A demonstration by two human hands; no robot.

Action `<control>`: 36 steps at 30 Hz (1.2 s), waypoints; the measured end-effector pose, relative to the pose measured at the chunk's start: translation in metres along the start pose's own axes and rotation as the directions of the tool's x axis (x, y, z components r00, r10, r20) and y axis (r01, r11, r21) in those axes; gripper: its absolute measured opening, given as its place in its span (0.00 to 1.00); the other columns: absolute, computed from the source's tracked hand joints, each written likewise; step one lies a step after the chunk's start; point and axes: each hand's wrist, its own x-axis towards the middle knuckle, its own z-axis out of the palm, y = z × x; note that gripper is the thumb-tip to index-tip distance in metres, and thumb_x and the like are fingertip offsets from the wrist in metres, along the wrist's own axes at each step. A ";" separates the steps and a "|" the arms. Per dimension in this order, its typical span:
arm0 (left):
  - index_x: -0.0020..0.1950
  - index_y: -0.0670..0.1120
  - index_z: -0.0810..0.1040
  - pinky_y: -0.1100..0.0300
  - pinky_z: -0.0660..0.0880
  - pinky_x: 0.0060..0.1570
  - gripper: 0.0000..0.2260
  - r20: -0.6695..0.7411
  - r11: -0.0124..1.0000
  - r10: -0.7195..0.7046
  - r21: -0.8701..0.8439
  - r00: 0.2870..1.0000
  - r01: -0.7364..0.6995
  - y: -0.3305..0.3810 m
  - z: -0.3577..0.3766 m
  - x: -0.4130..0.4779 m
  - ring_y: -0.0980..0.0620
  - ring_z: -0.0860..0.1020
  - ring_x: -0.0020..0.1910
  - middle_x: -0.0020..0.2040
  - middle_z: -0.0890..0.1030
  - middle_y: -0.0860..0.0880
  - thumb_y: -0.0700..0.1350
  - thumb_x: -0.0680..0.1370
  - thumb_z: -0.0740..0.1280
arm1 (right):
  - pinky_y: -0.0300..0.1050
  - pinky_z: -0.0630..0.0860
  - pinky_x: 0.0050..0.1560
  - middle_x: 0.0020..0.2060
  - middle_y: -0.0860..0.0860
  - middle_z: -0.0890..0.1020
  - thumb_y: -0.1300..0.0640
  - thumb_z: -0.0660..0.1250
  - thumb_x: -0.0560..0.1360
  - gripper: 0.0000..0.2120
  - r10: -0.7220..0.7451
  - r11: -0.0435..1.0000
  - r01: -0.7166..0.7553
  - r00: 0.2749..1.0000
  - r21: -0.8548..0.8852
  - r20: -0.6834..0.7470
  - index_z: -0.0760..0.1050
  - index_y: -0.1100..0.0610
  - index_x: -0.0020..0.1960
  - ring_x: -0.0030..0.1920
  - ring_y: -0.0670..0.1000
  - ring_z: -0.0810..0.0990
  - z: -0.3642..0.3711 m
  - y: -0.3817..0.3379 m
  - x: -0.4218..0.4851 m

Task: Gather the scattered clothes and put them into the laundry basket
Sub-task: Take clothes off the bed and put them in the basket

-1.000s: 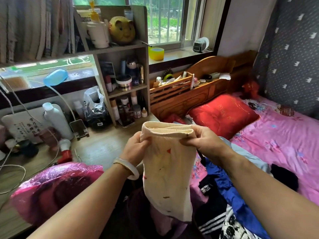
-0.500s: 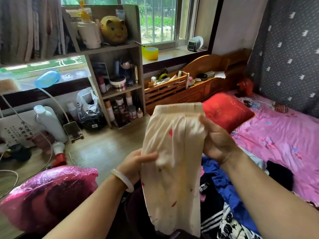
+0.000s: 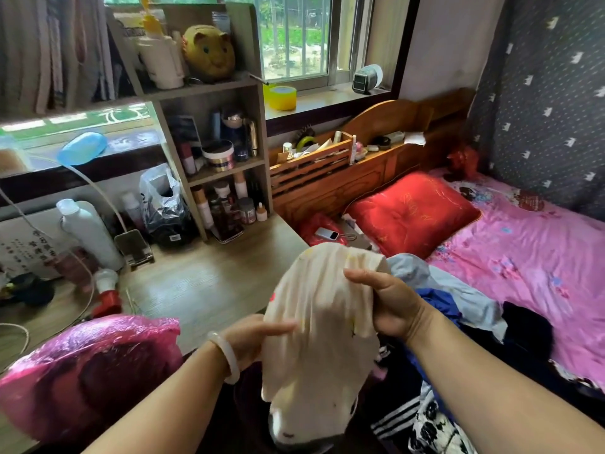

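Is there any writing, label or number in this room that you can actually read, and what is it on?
Nothing here can be read for certain.
White board at the far left: rows of dark Chinese characters, too blurred to quote.
Black bag on the desk: small white sticker with print, too small to read.
Bottles and jars on the shelf: labels too small to read.
Cream garment held in both hands: coloured marks only, no letters.
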 end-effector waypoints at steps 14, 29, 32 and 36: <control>0.58 0.42 0.78 0.44 0.77 0.56 0.18 -0.074 0.983 0.143 -0.109 0.987 -0.150 0.011 -0.002 0.005 0.38 0.81 0.52 0.54 0.82 0.37 0.29 0.70 0.69 | 0.50 0.82 0.41 0.50 0.64 0.84 0.58 0.76 0.65 0.22 0.141 0.987 -0.134 0.987 0.093 -0.074 0.81 0.66 0.56 0.47 0.60 0.85 -0.023 0.026 -0.005; 0.53 0.35 0.79 0.47 0.78 0.49 0.12 -0.292 0.973 0.132 -0.144 0.947 -0.180 0.009 -0.007 0.023 0.41 0.80 0.45 0.46 0.82 0.37 0.40 0.73 0.71 | 0.53 0.80 0.53 0.47 0.63 0.84 0.67 0.77 0.61 0.23 0.078 0.993 -0.047 0.954 0.110 -0.291 0.80 0.68 0.55 0.44 0.58 0.85 -0.049 0.023 0.009; 0.51 0.37 0.79 0.52 0.76 0.43 0.09 -0.367 0.991 0.094 -0.057 0.925 -0.124 0.002 -0.007 0.026 0.42 0.79 0.40 0.44 0.81 0.38 0.43 0.78 0.66 | 0.49 0.79 0.48 0.42 0.60 0.82 0.67 0.66 0.74 0.09 0.150 0.985 -0.172 0.920 -0.028 -0.362 0.78 0.66 0.54 0.40 0.55 0.82 -0.047 0.036 0.005; 0.55 0.37 0.79 0.50 0.77 0.43 0.13 -0.349 0.958 0.081 -0.231 0.934 -0.170 0.009 -0.017 0.026 0.40 0.81 0.44 0.45 0.82 0.38 0.42 0.73 0.71 | 0.49 0.82 0.36 0.37 0.59 0.84 0.67 0.63 0.77 0.07 0.095 0.995 -0.091 0.883 0.031 -0.460 0.78 0.65 0.52 0.34 0.55 0.83 -0.046 0.025 0.008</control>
